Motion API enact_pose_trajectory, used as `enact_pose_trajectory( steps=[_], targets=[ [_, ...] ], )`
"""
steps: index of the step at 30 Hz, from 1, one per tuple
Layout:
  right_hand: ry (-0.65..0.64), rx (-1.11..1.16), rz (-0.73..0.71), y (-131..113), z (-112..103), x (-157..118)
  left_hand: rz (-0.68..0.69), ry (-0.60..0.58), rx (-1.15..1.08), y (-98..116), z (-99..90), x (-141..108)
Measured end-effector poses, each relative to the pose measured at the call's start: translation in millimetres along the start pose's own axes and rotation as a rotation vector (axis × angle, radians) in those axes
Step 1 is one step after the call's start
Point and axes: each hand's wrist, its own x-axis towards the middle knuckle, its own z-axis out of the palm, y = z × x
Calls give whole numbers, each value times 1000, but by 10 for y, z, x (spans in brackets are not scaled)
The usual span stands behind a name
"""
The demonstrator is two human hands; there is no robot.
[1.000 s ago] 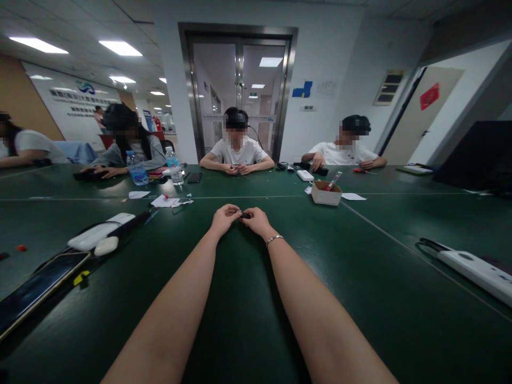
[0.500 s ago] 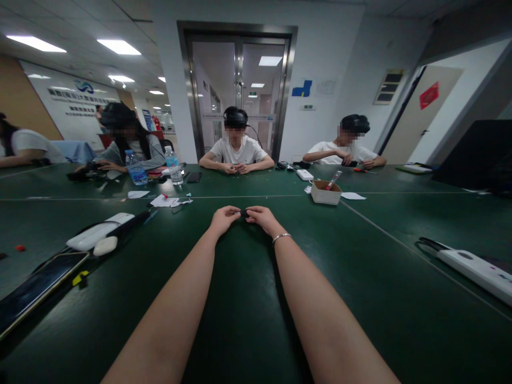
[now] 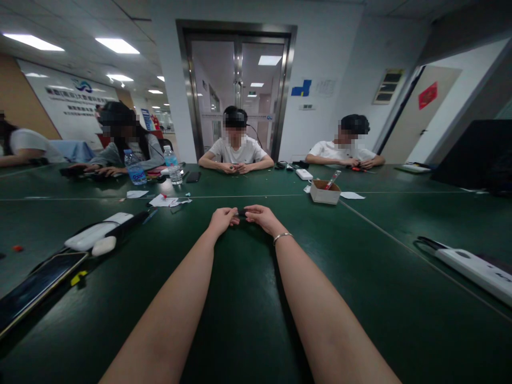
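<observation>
On a dark green table (image 3: pixel 244 304), seen from the wearer's seat, a phone (image 3: pixel 44 290) is placed at 10 o'clock and a white power strip (image 3: pixel 478 274) at 2 o'clock. At 12 o'clock, a small dark object (image 3: pixel 241 212) is held between the hands, above the tabletop. Its right end is pinched by the right hand (image 3: pixel 262 217), above whose wrist a bracelet (image 3: pixel 282 237) is worn. The fingers of the left hand (image 3: pixel 223 221) are drawn together at its left end; whether it is clamped by them cannot be told. Because only fingertips are used and the piece is tiny, it could be dropped or twisted askew if one side were pulled harder. Farther off, an open box (image 3: pixel 326 196) is seen at 1 o'clock, a water bottle (image 3: pixel 135 169) at 11, and, at 12, a seated co-worker (image 3: pixel 237 152).
</observation>
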Motion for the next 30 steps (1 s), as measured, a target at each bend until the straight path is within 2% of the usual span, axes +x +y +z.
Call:
enact_pose_trajectory(
  steps=[14,20,30],
  targets=[
    [-42,10,3,-64,10,-73,-36,1,47,117,6,-66],
    [-56,-5,-5,-68,4,-73,-14,1,66,67,8,-35],
    [12,-3,51,-46,31,-22,39,-9,51,30,30,-29]
  ],
)
